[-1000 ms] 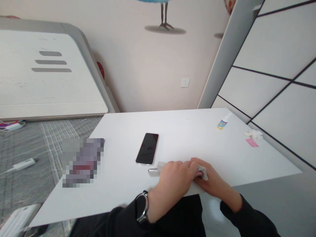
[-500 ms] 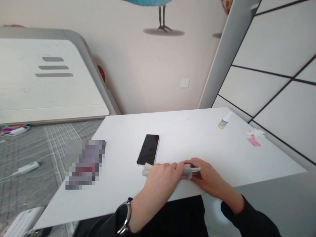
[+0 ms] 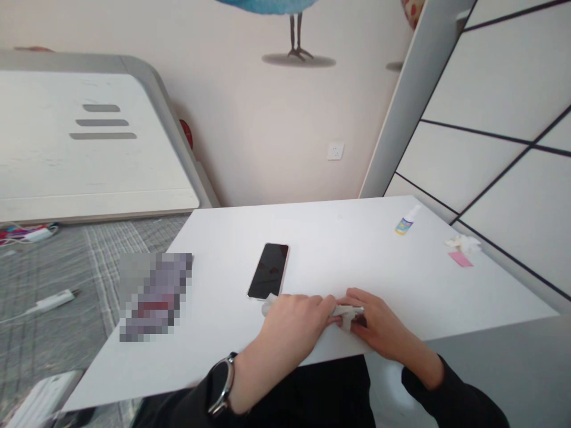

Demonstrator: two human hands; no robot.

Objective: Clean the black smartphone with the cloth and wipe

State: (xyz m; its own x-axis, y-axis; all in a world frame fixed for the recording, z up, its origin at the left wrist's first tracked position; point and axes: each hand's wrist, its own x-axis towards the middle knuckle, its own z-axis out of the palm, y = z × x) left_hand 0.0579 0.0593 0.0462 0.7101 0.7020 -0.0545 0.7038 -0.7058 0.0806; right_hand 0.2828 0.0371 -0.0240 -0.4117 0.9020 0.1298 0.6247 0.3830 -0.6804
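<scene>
Our left hand [image 3: 292, 330] and right hand [image 3: 379, 324] meet near the front edge of the white counter [image 3: 339, 238], both grips closed together on a white cloth [image 3: 348, 311] that is bunched between the fingers of the two hands. The cloth sits on or just above the counter, at the middle of its front edge. Something dark shows under the right fingers [image 3: 359, 321], too shaded for us to tell what it is. A white fold [image 3: 269, 305] pokes out beside the left hand, though we cannot tell whether it belongs to the same cloth. Just beyond that fold lies a black-screened smartphone [image 3: 268, 271], flat on the counter with a pale rim. A black-faced wristwatch [image 3: 220, 383] sits on our left wrist, and a black sleeve [image 3: 423, 380] covers our right forearm. Well to the right stand a small spray bottle [image 3: 404, 224] with a blue and yellow label, a crumpled tissue [image 3: 463, 242] and a pink paper slip [image 3: 460, 259]. On the counter's left side lies a pixelated, unreadable object [image 3: 155, 297], and a white cable [image 3: 56, 300] lies on the grey checked rug [image 3: 89, 333] below.
</scene>
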